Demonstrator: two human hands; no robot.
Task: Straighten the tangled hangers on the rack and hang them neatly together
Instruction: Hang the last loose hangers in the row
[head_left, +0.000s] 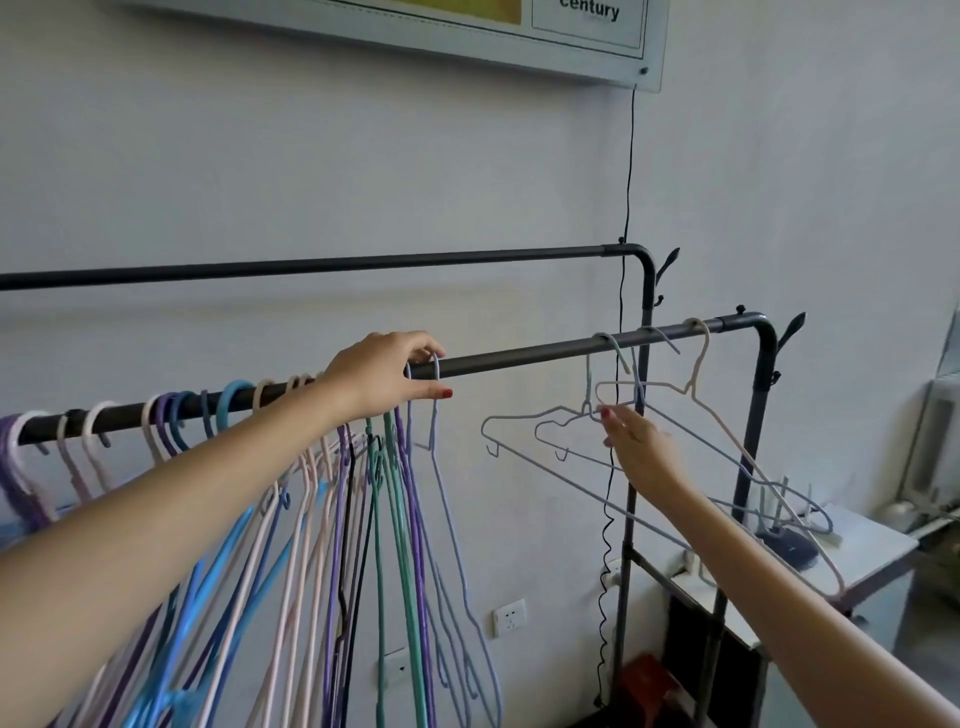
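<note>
Head view, how far along?
— Most hangers (332, 499) hang bunched on the left of the near rail (519, 358). Left hand (384, 379) pinches a hook there.
— What's left?
— Three tangled hangers (613, 426) on the right, well apart. Right hand (639, 447) reaches them, fingers loose, gripping nothing I can see.

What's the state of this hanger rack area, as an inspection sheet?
Surface: front rail bare mid-span; back rail empty.
Job's things: bunched hangers hang at the left; loose hangers overlap at the right.
Clutter: small table beside the rack.
Grips: left hand on the rail, at a hook; right hand fingers the loose hangers.
Cables: black cord down the wall.
Surroundings: wall board, socket.
</note>
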